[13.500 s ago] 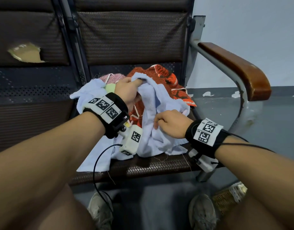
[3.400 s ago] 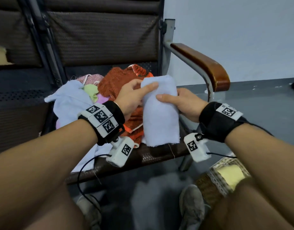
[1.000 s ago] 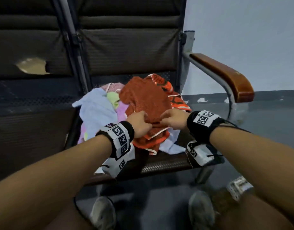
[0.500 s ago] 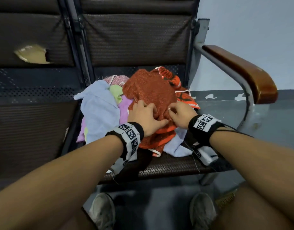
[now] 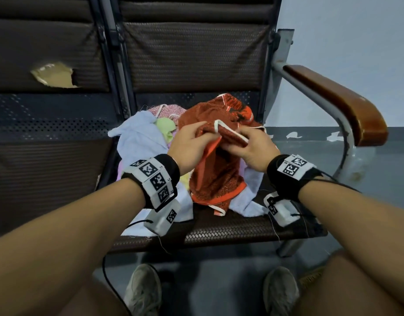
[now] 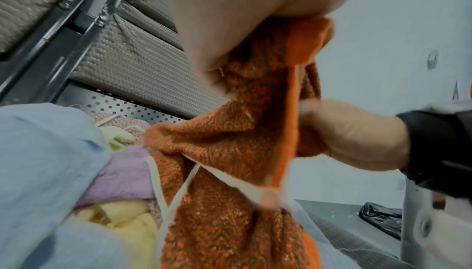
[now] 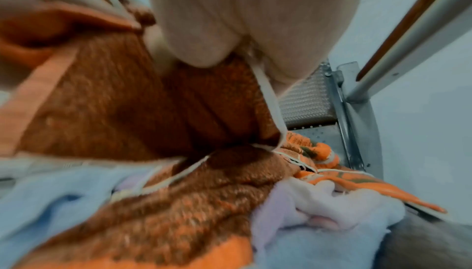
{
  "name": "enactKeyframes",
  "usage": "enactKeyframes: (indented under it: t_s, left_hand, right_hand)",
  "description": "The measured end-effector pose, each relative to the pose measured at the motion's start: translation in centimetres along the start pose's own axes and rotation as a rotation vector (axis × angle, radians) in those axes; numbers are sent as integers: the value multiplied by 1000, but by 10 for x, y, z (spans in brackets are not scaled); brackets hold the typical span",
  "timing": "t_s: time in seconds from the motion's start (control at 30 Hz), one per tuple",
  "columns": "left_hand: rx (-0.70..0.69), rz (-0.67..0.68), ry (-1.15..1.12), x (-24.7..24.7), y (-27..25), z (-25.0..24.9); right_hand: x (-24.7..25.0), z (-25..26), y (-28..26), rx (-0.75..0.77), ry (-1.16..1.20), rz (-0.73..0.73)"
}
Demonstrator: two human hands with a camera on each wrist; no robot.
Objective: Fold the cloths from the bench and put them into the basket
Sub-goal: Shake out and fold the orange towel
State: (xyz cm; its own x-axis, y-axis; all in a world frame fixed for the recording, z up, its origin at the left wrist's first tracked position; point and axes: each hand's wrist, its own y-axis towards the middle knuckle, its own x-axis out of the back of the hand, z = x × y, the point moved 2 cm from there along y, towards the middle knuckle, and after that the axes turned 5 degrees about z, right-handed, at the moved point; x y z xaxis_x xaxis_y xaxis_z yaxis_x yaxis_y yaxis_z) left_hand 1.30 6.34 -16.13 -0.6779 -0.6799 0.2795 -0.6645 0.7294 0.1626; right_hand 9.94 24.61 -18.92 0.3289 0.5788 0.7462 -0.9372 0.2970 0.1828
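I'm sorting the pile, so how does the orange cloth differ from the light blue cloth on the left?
The orange cloth is lifted, gripped by the left hand and right hand; the blue cloth lies untouched on the bench. Orange has white edging and coarse speckled pile; blue looks plain and smoother. Both are still unfolded.

A waiting area: row seating bench (image 5: 219, 231) with armrest (image 5: 333, 103).

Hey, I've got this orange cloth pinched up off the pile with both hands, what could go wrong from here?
1. The orange cloth still drapes on the heap, its white trim lying against the purple cloth; lifting may drag neighbours along.
2. The light blue cloth underneath lies near the seat's front edge and could slide off.
3. The left hand and right hand grip close together, so the cloth may stay bunched and fold unevenly.
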Motion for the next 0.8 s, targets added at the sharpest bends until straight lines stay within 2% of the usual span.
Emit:
enactKeyframes:
  t_s: [0.07,0.1,0.13,0.2,0.27,0.3,0.37,0.43,0.53,0.6,0.73,0.8]
  left_hand:
    - [43,-55,-41,10,-1,-3]
    - [56,-82,-18,14,0,-3]
    - [70,-93,37,18,1,-4]
    - [108,-107,162,23,3,0]
    - [139,-101,286,24,2,3]
    - [143,-57,336,23,2,5]
    - [115,69,363,15,1,10]
    - [52,127,453,5,-1,11]
    - [-38,28,558,3,1,4]
    - [-59,-23,500,7,2,-1]
    - [10,42,190,6,0,-9]
    - [32,27,137,8,-2,-9]
  right_hand:
    - [-10,-16,0,-94,-279,132]
    - [-13,-23,0,-156,-334,180]
    - [-15,-27,-1,-213,-319,190]
    - [-13,-21,-1,-258,-177,121]
    - [-10,-2,4,-195,-45,-16]
    - [-10,11,6,-133,-20,-65]
    - [-13,40,7,1,-11,-99]
    - [-15,61,4,109,-2,-94]
    - [-10,70,-2,199,-26,-103]
    - [-5,63,-5,169,0,-106]
    - [-3,45,-6,116,83,-85]
    - [-8,39,-2,89,36,-41]
